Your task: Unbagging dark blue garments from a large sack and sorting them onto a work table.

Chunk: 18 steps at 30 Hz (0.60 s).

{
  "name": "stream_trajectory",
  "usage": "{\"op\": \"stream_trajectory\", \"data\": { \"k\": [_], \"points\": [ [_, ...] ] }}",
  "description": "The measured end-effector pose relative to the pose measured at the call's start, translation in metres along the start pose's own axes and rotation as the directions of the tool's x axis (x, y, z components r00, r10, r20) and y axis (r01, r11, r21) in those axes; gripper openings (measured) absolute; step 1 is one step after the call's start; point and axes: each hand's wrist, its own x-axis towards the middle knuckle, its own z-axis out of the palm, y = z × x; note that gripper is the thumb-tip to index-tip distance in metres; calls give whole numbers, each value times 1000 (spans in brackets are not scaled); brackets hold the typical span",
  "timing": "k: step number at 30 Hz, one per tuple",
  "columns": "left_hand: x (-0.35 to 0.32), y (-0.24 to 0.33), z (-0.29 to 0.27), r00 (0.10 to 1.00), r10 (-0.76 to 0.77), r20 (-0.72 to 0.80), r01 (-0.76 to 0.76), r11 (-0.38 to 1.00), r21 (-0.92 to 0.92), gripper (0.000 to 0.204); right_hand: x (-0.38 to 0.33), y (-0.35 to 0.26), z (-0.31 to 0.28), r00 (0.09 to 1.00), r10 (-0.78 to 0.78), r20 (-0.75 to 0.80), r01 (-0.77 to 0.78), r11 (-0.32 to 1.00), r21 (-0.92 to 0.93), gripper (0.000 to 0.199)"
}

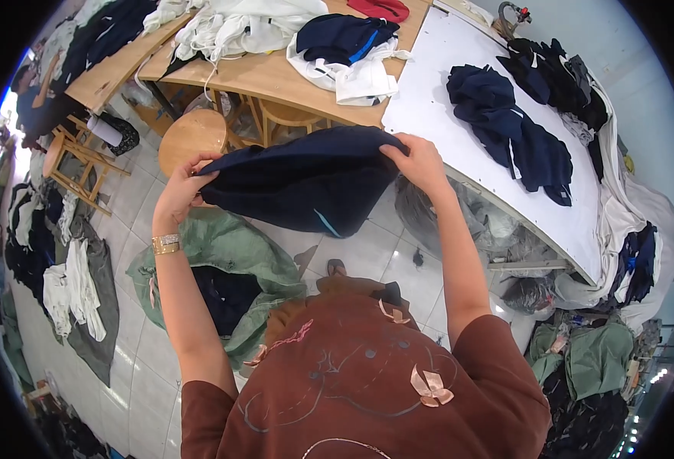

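A dark navy garment [306, 180] with a small light-blue stripe near its lower edge is stretched in the air between my hands. My left hand [186, 187] pinches its left end, thumb on top. At the upper right corner, my right hand [417, 159] grips the cloth between thumb and fingers. The fabric hangs in folds between them, so its exact kind does not show. Below and to the left, a green woven sack [268, 256] gapes on the floor with dark navy cloth [230, 298] inside.
White garments [237, 34] and a folded navy one [344, 37] lie on the wooden table [268, 80] ahead. More navy clothes [505, 126] rest on the white table [429, 84] at right. Wooden stools [191, 138] stand beneath. Garment heaps [73, 287] cover the left floor; another person [34, 99] is far left.
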Motion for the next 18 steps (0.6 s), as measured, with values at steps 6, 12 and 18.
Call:
{"op": "stream_trajectory", "data": {
  "k": [6,12,18],
  "points": [
    [27,54,84,978,194,77,-179,970,-166,20,-6,20,-5,975,88,204,-217,578,787,26],
    [36,78,191,923,385,-19,-385,919,-86,17,-12,-21,32,947,-322,-4,236,684,690,104],
    [45,88,201,885,456,-95,-464,849,-252,18,12,-2,-18,907,-186,379,-170,661,731,33]
  ]
}}
